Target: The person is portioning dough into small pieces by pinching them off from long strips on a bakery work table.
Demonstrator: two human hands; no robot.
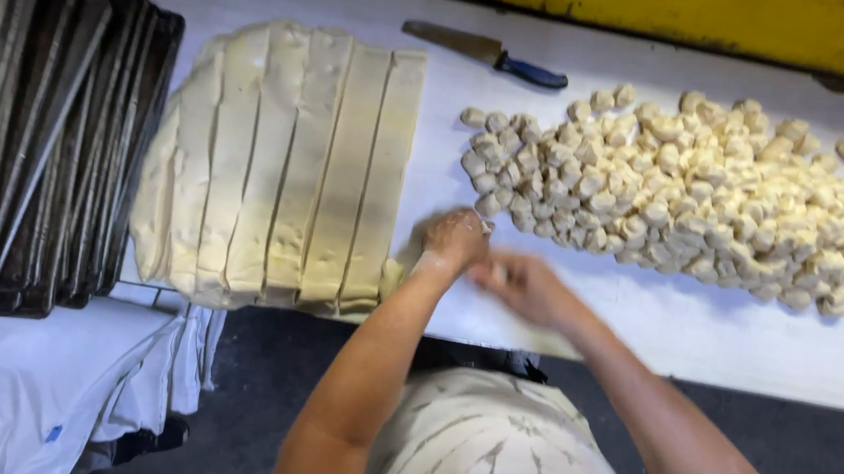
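Both hands, left (454,238) and right (524,283), pinch a soft, stretchy dough strip (410,256) just right of the cut dough slab (288,156); best gripped near its end.

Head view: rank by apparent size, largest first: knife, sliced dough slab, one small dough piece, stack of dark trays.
1. Stack of dark trays and sliced dough slab: look about equal. The trays run off the frame, so no ranking between them.
2. Knife.
3. One small dough piece, clearly the smallest.

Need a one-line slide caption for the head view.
Two floury hands, left hand and right hand, work dough beside cut dough strips and a heap of dough pieces.
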